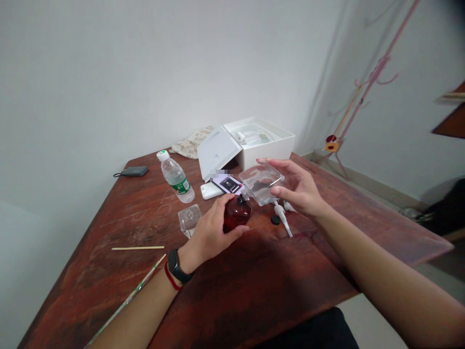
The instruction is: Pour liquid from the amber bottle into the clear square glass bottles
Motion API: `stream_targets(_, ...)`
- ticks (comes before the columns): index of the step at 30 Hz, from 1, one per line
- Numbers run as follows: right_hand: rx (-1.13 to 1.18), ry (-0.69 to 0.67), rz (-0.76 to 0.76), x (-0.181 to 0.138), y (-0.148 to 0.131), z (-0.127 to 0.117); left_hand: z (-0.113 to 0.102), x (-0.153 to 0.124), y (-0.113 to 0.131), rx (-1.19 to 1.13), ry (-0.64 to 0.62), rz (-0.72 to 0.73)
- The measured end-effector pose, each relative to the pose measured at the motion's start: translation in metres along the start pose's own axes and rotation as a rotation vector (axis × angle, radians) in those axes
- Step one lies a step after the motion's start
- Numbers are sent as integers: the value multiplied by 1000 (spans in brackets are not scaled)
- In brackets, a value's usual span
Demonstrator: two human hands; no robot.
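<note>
My left hand point(214, 223) is wrapped round a dark red, see-through bottle point(238, 214) just above the table, with its narrow neck up. My right hand point(300, 186) grips a clear square bottle point(260, 183) between thumb and fingers. That clear bottle is tilted, its neck down at the mouth of the red one; whether the two touch I cannot tell. Below my right hand lie a white pump head point(282, 218) and a black cap point(275, 220). A clear square plastic piece point(189, 218) sits left of the red bottle, partly behind my left hand.
Behind the hands are a phone point(230, 184), a white case point(210, 190) and an open white box point(269, 148) with its lid point(218, 151) leaning. Leftward stand a water bottle point(177, 179), a dark power bank point(134, 171), a chopstick point(138, 248) and a wrapped one point(132, 293).
</note>
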State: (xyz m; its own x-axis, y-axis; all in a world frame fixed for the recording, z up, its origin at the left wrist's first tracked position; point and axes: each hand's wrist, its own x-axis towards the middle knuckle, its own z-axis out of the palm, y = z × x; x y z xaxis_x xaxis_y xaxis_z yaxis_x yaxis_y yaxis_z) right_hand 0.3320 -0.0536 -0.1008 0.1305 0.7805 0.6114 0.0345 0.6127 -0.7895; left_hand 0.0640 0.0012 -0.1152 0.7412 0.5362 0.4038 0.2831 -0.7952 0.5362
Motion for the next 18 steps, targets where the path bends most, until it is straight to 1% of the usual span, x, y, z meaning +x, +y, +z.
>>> stream_targets(18, 11, 20, 1, -1, 0, 1, -1, 0, 1, 8, -14, -12)
